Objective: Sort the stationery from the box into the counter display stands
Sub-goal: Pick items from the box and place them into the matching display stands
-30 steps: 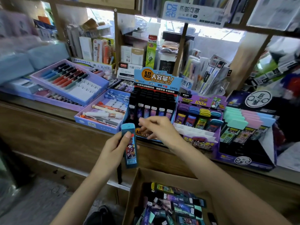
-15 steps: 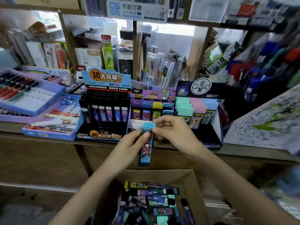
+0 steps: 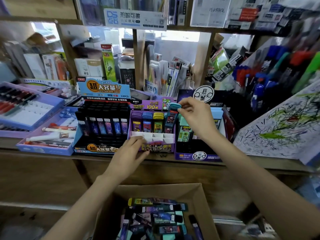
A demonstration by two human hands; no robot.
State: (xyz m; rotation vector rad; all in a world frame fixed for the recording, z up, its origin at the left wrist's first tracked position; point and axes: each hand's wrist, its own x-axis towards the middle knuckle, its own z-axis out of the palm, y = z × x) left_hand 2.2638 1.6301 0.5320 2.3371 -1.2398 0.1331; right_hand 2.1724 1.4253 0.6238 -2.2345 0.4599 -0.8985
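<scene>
1. Right hand (image 3: 195, 116): pinching the teal cap of a slim blue-capped lead case with a printed label (image 3: 172, 116) between thumb and fingertips, holding it tilted over the right end of the back row of the purple cardboard display stand (image 3: 155, 105).
2. Lead case: its lower end is dipping among the purple, blue and yellow capped cases standing in that row; whether it is seated in a slot cannot be told.
3. Left hand (image 3: 129, 157): fingers half curled and holding nothing, resting against the front left corner of the purple stand, beside its white divider cells.
4. Purple stand: sitting at the front edge of the wooden counter (image 3: 52, 158), between a blue-and-black stand of dark cases (image 3: 103, 122) on its left and a purple stand of mint and pink cases (image 3: 195, 135) on its right.
5. Brown cardboard box (image 3: 199, 193): lying open below the counter edge, holding a loose heap of mixed cases.
6. Lilac pen trays (image 3: 26, 110): lying at the counter's left end.
</scene>
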